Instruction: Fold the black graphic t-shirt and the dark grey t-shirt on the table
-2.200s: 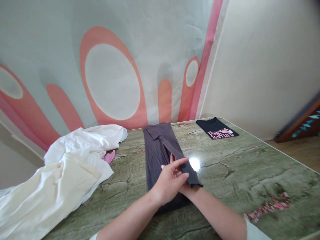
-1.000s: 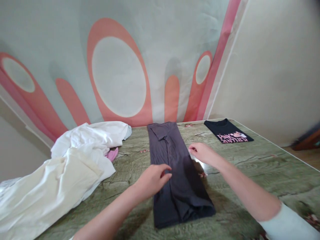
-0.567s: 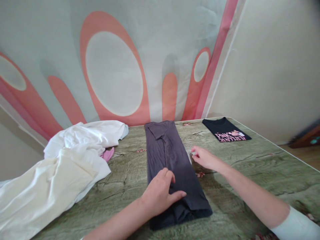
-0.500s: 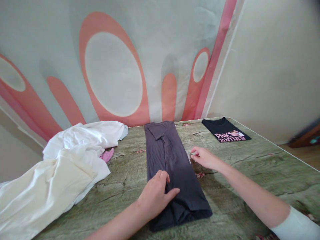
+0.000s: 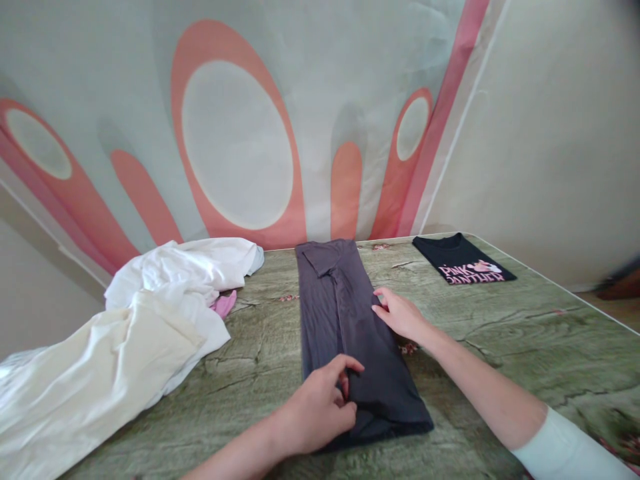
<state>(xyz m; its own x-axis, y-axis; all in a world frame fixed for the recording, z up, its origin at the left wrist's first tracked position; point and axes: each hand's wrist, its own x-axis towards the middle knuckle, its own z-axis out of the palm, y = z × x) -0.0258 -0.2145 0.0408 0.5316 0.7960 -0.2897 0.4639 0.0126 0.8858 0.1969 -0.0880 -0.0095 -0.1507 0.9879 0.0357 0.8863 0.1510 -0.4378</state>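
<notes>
A dark grey garment (image 5: 370, 367), seemingly a shirt, lies folded into a long strip, a sleeve-like flap (image 5: 323, 259) folded over near its far end. Over its near left part is my left hand (image 5: 323, 403), index finger stretched out and thumb apart, the other fingers curled; nothing shows in its grip. At the strip's right edge, about halfway along, my right hand (image 5: 397, 313) touches the cloth with thumb and index finger apart. Whether the left fingertips press on the fabric, I cannot tell.
On the left lies a loose heap of white cloth (image 5: 185, 270), with a cream satin piece (image 5: 125, 353) in front and a bit of pink cloth (image 5: 225, 304) peeking out. A folded black T-shirt (image 5: 457, 257) with pink lettering lies far right on the wood-patterned table (image 5: 500, 327).
My right hand has moved left from beside the garment to its right edge. The fingers of my left hand have lifted and shifted slightly right. The view has turned slightly left.
</notes>
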